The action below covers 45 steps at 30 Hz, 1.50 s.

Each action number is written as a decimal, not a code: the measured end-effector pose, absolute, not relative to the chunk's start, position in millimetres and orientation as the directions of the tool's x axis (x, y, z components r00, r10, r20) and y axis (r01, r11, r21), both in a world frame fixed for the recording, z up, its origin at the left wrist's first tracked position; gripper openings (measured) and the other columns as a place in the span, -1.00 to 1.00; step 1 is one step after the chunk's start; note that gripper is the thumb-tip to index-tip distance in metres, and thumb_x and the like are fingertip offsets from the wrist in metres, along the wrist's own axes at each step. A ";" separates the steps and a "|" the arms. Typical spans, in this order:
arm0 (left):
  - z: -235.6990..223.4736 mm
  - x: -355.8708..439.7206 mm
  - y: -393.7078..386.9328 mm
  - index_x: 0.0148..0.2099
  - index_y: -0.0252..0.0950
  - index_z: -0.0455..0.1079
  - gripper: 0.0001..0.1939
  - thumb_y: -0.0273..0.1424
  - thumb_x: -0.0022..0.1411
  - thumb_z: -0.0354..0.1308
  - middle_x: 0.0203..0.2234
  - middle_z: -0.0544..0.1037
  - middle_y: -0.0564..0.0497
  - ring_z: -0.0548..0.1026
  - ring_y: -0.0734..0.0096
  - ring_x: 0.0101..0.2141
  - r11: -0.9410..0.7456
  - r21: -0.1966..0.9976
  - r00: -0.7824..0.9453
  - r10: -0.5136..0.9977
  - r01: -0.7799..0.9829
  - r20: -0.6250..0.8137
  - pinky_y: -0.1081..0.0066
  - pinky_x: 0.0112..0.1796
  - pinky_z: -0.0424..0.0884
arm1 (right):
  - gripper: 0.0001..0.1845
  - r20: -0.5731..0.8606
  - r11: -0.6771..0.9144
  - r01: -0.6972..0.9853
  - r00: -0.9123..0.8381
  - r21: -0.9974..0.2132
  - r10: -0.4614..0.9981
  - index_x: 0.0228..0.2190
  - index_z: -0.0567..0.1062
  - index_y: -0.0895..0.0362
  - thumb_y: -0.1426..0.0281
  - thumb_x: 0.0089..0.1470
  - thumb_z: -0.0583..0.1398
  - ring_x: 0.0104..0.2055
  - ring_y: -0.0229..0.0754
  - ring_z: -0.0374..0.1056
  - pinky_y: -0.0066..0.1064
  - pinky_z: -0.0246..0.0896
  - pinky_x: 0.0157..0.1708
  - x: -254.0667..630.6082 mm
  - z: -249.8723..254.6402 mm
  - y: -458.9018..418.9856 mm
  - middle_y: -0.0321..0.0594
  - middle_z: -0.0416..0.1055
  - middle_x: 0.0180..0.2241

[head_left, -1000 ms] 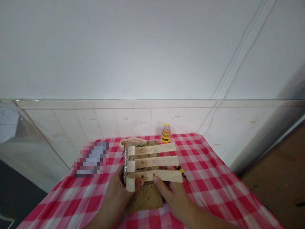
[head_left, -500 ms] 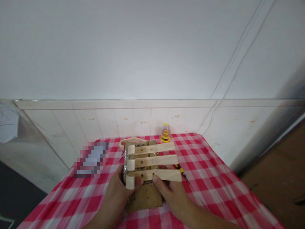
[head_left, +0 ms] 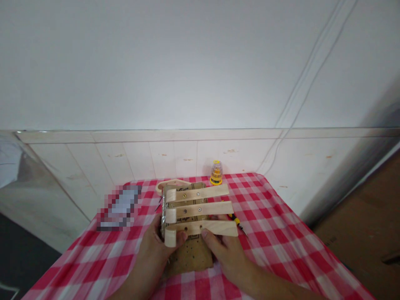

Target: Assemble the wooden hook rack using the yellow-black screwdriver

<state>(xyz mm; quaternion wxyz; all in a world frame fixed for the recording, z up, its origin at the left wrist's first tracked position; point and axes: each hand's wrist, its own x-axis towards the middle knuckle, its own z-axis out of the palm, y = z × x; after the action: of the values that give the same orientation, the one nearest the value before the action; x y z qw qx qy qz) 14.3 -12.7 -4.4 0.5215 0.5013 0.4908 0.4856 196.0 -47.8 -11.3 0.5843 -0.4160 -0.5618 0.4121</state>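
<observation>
The wall (head_left: pixel 156 83) rose at the far edge of your checked tablecloth (head_left: pixel 275 246), which spread broadly rightward. Over brown cardboard (head_left: pixel 192 256) near its middle, your left hand (head_left: pixel 156 246) and right hand (head_left: pixel 226 250) pinched the nearest of three pale wooden strips (head_left: pixel 220 228), screws (head_left: pixel 198 194) dotting the farther two.

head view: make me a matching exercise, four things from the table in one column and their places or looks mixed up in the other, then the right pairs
1. nearest wooden strip
2. clear-walled container
3. board
4. slim tool

A. brown, dotted with dark spots
B. yellow and black, lying on the cloth
C. at the thumbs of the left hand and right hand
D. standing at the table's far edge

Pairs: 1-C, 2-D, 3-A, 4-B
</observation>
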 end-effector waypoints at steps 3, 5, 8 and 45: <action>-6.2 12.8 -10.4 -0.02 -0.27 0.46 -0.38 -0.21 -0.17 0.49 -0.19 0.70 -0.10 0.67 0.02 -0.21 -0.010 0.998 0.019 1.000 0.054 0.009 0.25 -0.24 0.63 | -0.56 0.282 0.283 -0.065 0.015 -0.957 0.959 0.13 0.47 -0.06 0.14 0.26 0.23 0.22 0.05 0.40 0.04 0.25 0.28 195.3 -7.3 -47.8 -0.14 0.58 0.03; -8.1 11.8 -8.9 -0.02 -0.28 0.46 -0.37 -0.22 -0.17 0.49 -0.18 0.70 -0.12 0.67 0.01 -0.19 -0.019 0.996 0.015 1.000 0.085 0.018 0.23 -0.22 0.62 | -0.55 0.255 0.255 -0.082 0.019 -0.963 0.967 0.13 0.47 -0.06 0.14 0.24 0.25 0.19 0.06 0.44 0.05 0.26 0.28 195.0 -6.4 -48.2 -0.14 0.59 0.02; -10.8 11.5 -8.4 0.01 -0.29 0.44 -0.35 -0.24 -0.17 0.48 -0.17 0.69 -0.13 0.66 0.01 -0.19 -0.005 0.997 0.021 1.000 0.072 0.004 0.23 -0.22 0.62 | -0.55 0.219 0.220 -0.090 0.020 -0.971 0.976 0.13 0.48 -0.07 0.16 0.23 0.25 0.15 0.06 0.47 0.05 0.27 0.28 195.2 -7.6 -48.4 -0.16 0.60 0.00; -12.0 12.8 -8.4 0.00 -0.29 0.44 -0.37 -0.26 -0.15 0.50 -0.19 0.69 -0.12 0.67 0.05 -0.21 0.076 0.997 0.047 0.996 0.015 -0.076 0.24 -0.22 0.61 | -0.59 0.264 0.266 -0.075 0.027 -0.961 0.964 0.08 0.51 -0.06 0.21 0.20 0.24 0.17 0.04 0.47 0.01 0.33 0.23 193.2 -4.8 -44.7 -0.18 0.62 -0.02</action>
<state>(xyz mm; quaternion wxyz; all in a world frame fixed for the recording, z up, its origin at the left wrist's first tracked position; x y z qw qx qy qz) 12.8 -8.4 -12.0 0.5269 0.4957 0.5101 0.4653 193.2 -44.7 -4.8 0.5857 -0.4127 -0.5383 0.4437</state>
